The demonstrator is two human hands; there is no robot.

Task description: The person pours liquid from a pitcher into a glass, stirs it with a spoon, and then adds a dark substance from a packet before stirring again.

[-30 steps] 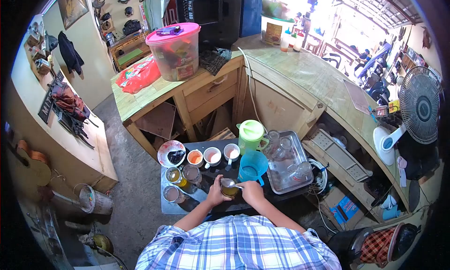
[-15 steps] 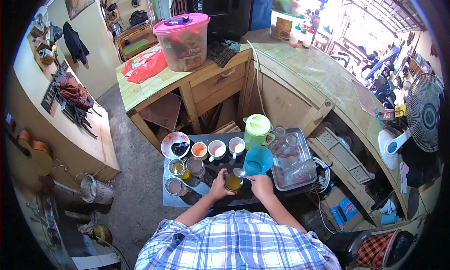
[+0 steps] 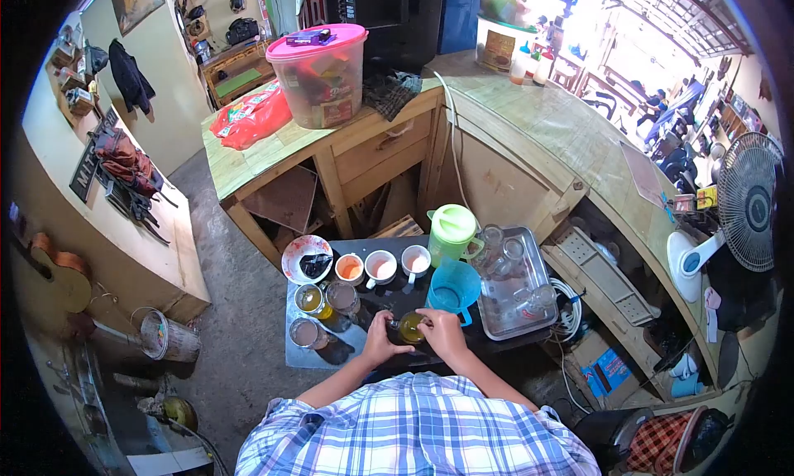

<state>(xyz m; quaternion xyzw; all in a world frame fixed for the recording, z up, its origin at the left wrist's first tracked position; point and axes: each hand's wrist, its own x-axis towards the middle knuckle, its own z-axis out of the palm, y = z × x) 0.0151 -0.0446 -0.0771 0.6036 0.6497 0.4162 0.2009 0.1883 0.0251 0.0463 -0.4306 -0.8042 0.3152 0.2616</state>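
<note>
A glass of yellow-green drink [image 3: 411,328] stands near the front edge of the low dark table. My left hand [image 3: 384,340] is at its left side, thumb and fingers apart in a curve beside the glass. On its right side, my right hand [image 3: 443,334] has its fingers bent against the glass rim; a spoon is hard to make out there. To the left are a glass of yellow drink [image 3: 309,299] and two glasses of brownish drink [image 3: 341,296]. Behind them stand an orange cup [image 3: 350,268], two white cups [image 3: 380,267] and a patterned bowl [image 3: 295,253].
A blue jug [image 3: 453,288] and a green lidded pitcher [image 3: 452,233] stand right of the cups. Beside them, a metal tray [image 3: 514,320] holds several empty glasses. A wooden counter [image 3: 529,104] carries a pink-lidded tub [image 3: 318,79]. A fan [image 3: 744,203] is at the far right.
The spoon seen over the glass is no longer clearly visible. My right hand has moved left and down to the glass, and my left hand's fingers have opened away from it.
</note>
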